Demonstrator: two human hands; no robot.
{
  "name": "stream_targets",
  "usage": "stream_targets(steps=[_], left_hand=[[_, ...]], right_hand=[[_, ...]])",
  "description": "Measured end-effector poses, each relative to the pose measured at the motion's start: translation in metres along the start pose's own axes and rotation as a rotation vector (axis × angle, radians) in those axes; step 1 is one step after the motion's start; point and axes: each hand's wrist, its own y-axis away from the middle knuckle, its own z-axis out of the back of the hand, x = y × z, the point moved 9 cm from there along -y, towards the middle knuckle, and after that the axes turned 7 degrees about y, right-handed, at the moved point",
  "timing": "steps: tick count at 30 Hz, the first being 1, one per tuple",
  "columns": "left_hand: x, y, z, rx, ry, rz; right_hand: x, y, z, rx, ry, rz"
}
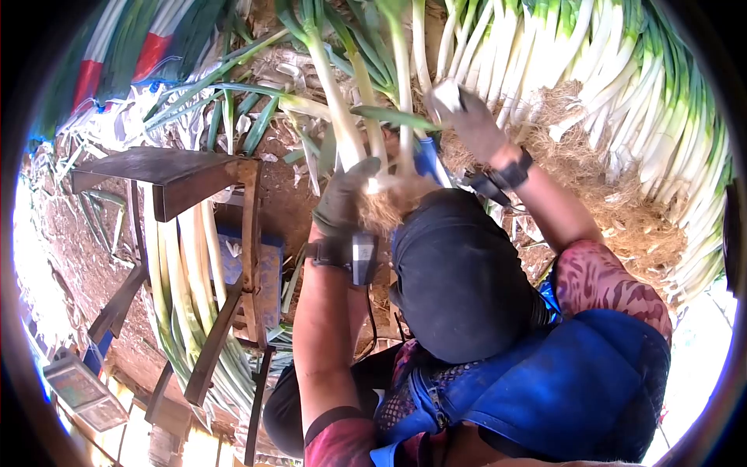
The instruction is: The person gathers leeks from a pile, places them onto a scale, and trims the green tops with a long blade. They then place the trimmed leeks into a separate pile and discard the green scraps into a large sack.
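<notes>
My left hand point(342, 198), in a grey-green glove, is closed round the lower white stems of a few leeks point(336, 101). Their tangled brown roots point(381, 208) hang beside the fingers, and the green tops point away from me. To the right, my gloved right hand point(475, 128) is closed, with a small white piece point(447, 95) showing at its fingers; I cannot tell what it is. A green leaf point(397, 117) stretches between the two hands. Something blue point(428, 159) stands just below it, partly hidden by a dark-covered head point(467, 272).
A long row of leeks point(622, 101) with roots curves round the right side. Tied bundles with red-and-white bands point(152, 56) lie at the upper left. A metal frame point(198, 183) stands on the left over more leeks point(187, 288). Trimmings litter the dirt floor point(78, 226).
</notes>
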Motion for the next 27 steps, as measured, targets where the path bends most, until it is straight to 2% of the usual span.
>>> stream_targets(steps=[1, 2, 3, 4, 8, 9, 11, 13, 14, 16, 17, 18, 20, 21, 22, 23, 25, 26, 27], left_hand=[[0.001, -0.002, -0.001, 0.03, -0.017, -0.007], [0.01, -0.005, -0.001, 0.099, 0.011, 0.069], [0.025, -0.013, 0.011, 0.036, -0.092, 0.087], [0.035, -0.019, 0.013, -0.022, -0.2, 0.102], [0.04, -0.01, -0.011, -0.069, -0.175, 0.077], [0.042, -0.011, -0.006, -0.077, -0.205, 0.094], [0.05, -0.013, 0.012, -0.201, -0.149, 0.18], [0.037, -0.001, 0.013, -0.231, -0.168, 0.222], [0.031, 0.007, 0.017, -0.246, -0.178, 0.244], [0.039, 0.006, 0.056, -0.288, -0.176, 0.221], [0.037, 0.005, 0.064, -0.272, -0.191, 0.214], [0.035, 0.002, 0.078, -0.254, -0.207, 0.204], [0.035, -0.027, 0.116, -0.092, -0.521, -0.063], [0.036, -0.028, 0.116, -0.111, -0.532, -0.063], [0.039, -0.031, 0.112, -0.114, -0.507, -0.065], [0.041, -0.033, 0.108, -0.117, -0.483, -0.068], [0.052, -0.04, 0.11, -0.134, -0.391, -0.043], [0.051, -0.041, 0.109, -0.113, -0.438, -0.096], [0.05, -0.042, 0.107, -0.095, -0.485, -0.15]], right_hand=[[0.0, 0.028, -0.02, -0.043, -0.145, -0.028], [0.0, 0.037, -0.027, -0.015, -0.258, -0.05], [0.0, 0.047, -0.034, 0.011, -0.371, -0.076], [0.003, 0.043, -0.033, 0.101, -0.45, -0.101], [0.025, 0.021, -0.035, 0.453, -0.792, -0.185], [0.038, 0.011, -0.024, 0.321, -0.93, -0.025], [0.019, 0.033, -0.053, 0.718, -0.807, -0.297], [0.01, 0.051, -0.064, 0.905, -0.645, -0.303], [0.003, 0.066, -0.078, 0.894, -0.556, -0.173], [-0.019, 0.134, -0.095, 1.302, -0.239, -0.294], [-0.044, 0.218, -0.158, 1.369, -0.307, -0.285], [-0.049, 0.277, -0.187, 1.527, -0.186, -0.137], [-0.036, 0.258, -0.172, 1.377, -0.236, -0.115], [-0.03, 0.248, -0.164, 1.303, -0.257, -0.1], [-0.024, 0.206, -0.146, 0.969, -0.444, -0.171], [-0.012, 0.154, -0.13, 0.852, -0.606, -0.213], [0.001, 0.067, -0.103, 0.737, -0.733, -0.386], [0.008, 0.024, -0.089, 0.669, -0.799, -0.465], [0.01, 0.001, -0.104, 0.639, -0.672, -0.371]])
